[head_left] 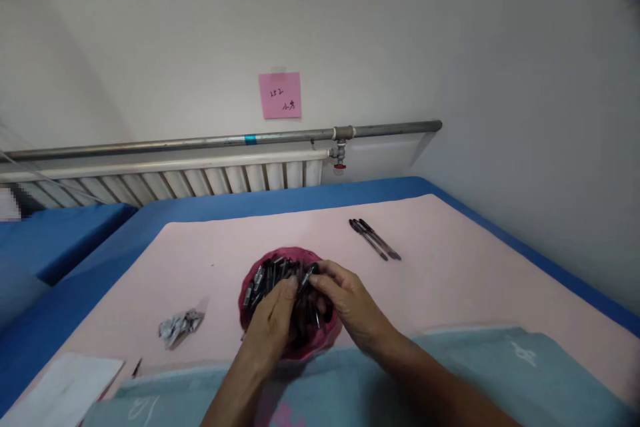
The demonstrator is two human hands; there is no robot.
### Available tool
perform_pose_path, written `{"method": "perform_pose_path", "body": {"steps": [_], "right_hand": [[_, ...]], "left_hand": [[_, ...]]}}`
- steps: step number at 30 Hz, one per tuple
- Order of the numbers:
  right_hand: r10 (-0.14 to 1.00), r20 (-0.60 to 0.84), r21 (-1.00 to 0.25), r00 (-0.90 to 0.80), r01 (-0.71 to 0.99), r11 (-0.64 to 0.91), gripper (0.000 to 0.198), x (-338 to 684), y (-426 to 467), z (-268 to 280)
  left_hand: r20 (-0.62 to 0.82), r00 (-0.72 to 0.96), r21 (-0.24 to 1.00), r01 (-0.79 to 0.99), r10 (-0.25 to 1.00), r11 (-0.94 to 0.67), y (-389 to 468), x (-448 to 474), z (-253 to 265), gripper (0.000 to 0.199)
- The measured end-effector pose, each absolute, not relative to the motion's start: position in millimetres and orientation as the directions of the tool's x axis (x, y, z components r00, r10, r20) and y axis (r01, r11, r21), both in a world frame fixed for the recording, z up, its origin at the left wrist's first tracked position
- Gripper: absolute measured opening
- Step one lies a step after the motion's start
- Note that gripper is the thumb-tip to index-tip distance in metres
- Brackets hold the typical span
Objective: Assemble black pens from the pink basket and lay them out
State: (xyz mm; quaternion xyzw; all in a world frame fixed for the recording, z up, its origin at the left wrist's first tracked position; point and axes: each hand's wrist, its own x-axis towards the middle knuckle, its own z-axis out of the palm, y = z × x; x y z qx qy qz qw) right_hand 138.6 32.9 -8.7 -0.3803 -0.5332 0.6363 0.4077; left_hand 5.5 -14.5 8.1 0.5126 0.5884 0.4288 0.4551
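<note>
A dark pink basket (320,347) with a wavy rim sits in front of me, filled with many small black pen caps (270,273). Over its right side, my right hand (350,297) pinches a black pen cap (307,277) between thumb and fingers. My left hand (275,317) is closed beside it over the middle of the basket, thumb up; its other fingers and whatever they hold are hidden. Beyond the basket to the right, several clear pens with black caps (375,240) lie side by side on the pink table cover (215,247).
Crumpled paper (180,327) lies left of the basket. A white sheet (63,387) and a small dark piece (137,367) are at the near left. A teal cloth (480,367) covers the near edge. Behind the table are a radiator (225,180) and a pipe (295,136).
</note>
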Motion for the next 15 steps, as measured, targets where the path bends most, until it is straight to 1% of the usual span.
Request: {"method": "perform_pose_path", "body": {"steps": [3,6,11,15], "right_hand": [[0.904,-0.030,-0.989,-0.425,-0.115,-0.088,0.018,132,26,-8],[0.903,0.013,-0.996,-0.430,-0.090,-0.028,0.022,127,19,-7],[0.916,0.100,-0.995,-0.388,-0.058,0.085,0.024,120,7,-4],[0.945,0.091,-0.996,-0.315,-0.048,0.080,0.023,126,16,-1]], "left_hand": [[-0.158,-0.163,0.977,0.116,0.974,0.178,-13,7,5,0.050],[-0.157,-0.247,0.983,0.056,0.956,0.175,-11,10,-1,0.052],[-0.126,-0.243,0.989,0.048,0.962,0.141,-13,18,-6,0.050],[-0.065,-0.251,0.997,0.029,0.966,0.075,-12,19,-10,0.050]]}}
